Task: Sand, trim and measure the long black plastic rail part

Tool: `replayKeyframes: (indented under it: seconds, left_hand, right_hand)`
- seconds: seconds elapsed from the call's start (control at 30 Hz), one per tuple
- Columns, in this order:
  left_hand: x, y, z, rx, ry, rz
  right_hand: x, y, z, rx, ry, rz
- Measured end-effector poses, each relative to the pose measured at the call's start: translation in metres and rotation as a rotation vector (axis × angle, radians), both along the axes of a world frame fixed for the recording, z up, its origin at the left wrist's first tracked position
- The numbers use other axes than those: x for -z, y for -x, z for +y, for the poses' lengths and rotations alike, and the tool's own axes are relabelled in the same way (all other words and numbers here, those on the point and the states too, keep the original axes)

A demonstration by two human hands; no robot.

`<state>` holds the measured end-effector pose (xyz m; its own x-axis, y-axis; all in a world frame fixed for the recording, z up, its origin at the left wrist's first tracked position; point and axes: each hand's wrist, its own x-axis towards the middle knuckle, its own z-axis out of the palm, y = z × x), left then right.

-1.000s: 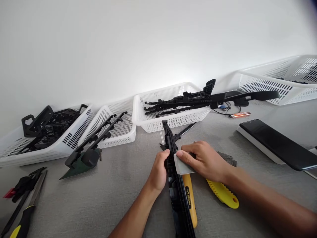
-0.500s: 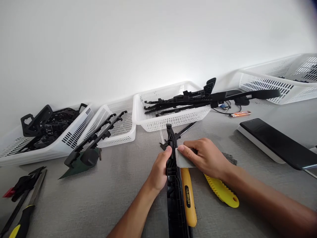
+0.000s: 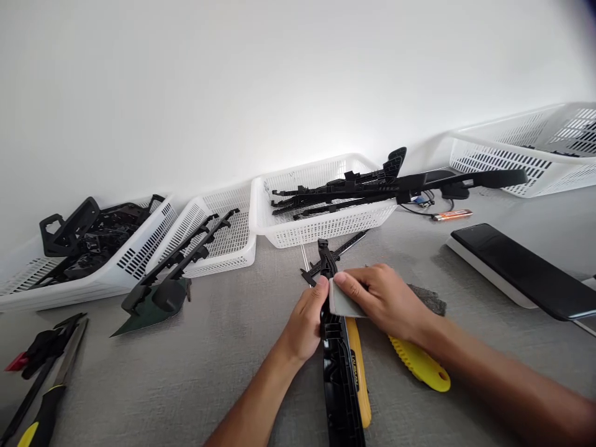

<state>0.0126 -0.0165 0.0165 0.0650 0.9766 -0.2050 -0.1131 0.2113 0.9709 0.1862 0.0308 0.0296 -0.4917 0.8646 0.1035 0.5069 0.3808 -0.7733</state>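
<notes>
A long black plastic trim strip [image 3: 343, 391] with ribs and clips runs away from me, upright across the middle. My left hand [image 3: 302, 326] is closed around it near the far end, thumb on top. In my right hand [image 3: 388, 301] is a flat light-grey sanding pad [image 3: 344, 302], pinched under the thumb and pressed against the strip's right side. Partly hidden by the strip, a yellow tool handle [image 3: 361, 379] lies on its right. Below my right wrist rests a yellow scalloped handle [image 3: 423, 367]. A dark grey abrasive pad [image 3: 428, 299] shows behind that wrist.
Black calipers [image 3: 344, 246] lie beyond the strip. White baskets [image 3: 326, 234] holding black parts line the wall. Long parts overhang the middle basket. A phone [image 3: 521, 267] on a white box is at right; a file [image 3: 69, 354] and a green sheet [image 3: 151, 315] lie left.
The strip has shifted slightly right and its far end sits a little lower. My left hand moved right with it. The grey pad stays against the strip's side.
</notes>
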Motion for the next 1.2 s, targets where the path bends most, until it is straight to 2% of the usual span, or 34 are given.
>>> replayKeyframes:
  seconds: [0.1,0.23,0.3,0.43,0.57,0.77,0.9,0.97,1.1,1.2]
  left_hand:
    - [0.0,0.0,0.0,-0.041,-0.027,0.014]
    - [0.007,0.002,0.0,-0.048,-0.007,0.068]
    - [0.008,0.003,0.0,-0.045,-0.018,0.058]
    - [0.004,0.002,0.0,0.021,-0.037,0.04]
    - [-0.003,0.001,-0.001,0.065,-0.048,0.151]
    - [-0.005,-0.001,-0.001,0.106,-0.048,0.148]
    - [-0.003,-0.002,-0.001,0.152,-0.063,0.118]
    - [-0.001,-0.001,0.0,0.132,-0.07,0.122]
    - [0.006,0.001,0.003,-0.008,-0.029,0.088]
    - [0.009,0.001,0.002,-0.035,-0.027,0.066]
  right_hand:
    - [0.001,0.001,-0.001,-0.044,-0.01,-0.021]
    - [0.002,-0.002,0.002,0.06,-0.034,-0.075]
    - [0.002,-0.001,0.002,0.049,-0.026,-0.066]
    - [0.003,0.001,-0.001,-0.033,-0.027,-0.04]
    - [0.002,0.001,0.0,0.077,-0.038,-0.065]
    - [0.002,0.001,0.0,0.01,-0.034,-0.039]
    - [0.001,-0.005,0.006,0.119,-0.03,-0.067]
    - [0.002,-0.004,0.005,0.111,-0.022,-0.046]
    - [0.004,0.004,-0.002,-0.038,-0.016,-0.012]
    - [0.004,0.002,0.0,-0.005,-0.028,-0.009]
